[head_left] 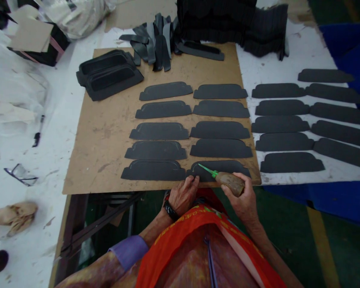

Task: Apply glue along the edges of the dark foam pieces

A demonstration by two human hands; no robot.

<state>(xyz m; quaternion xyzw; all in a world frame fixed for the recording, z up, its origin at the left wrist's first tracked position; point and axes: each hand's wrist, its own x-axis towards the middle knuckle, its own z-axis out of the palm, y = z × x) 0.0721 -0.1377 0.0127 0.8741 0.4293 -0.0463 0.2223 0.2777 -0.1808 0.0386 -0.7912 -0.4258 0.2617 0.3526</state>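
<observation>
My right hand (243,200) is wrapped round a brown-stained squeeze bottle (232,183) with a long green nozzle. The nozzle points up and left, its tip over the upper left part of a dark, flat cut panel (225,167) at the board's front edge. At that panel's lower left corner, the fingers of my left hand (181,196) are bent and closed on its edge; the thumb is hard to make out. Left of it lies a matching panel (153,171) with a faint line along its top edge. More such panels (220,148) lie behind in two columns.
The brown board (99,156) covers part of a white table. More dark panels (292,162) lie right of it. Stacked dark pieces (111,76), loose strips (159,44) and a black bundle (216,20) stand at the back. Glasses (21,176) and a pen (38,134) lie left.
</observation>
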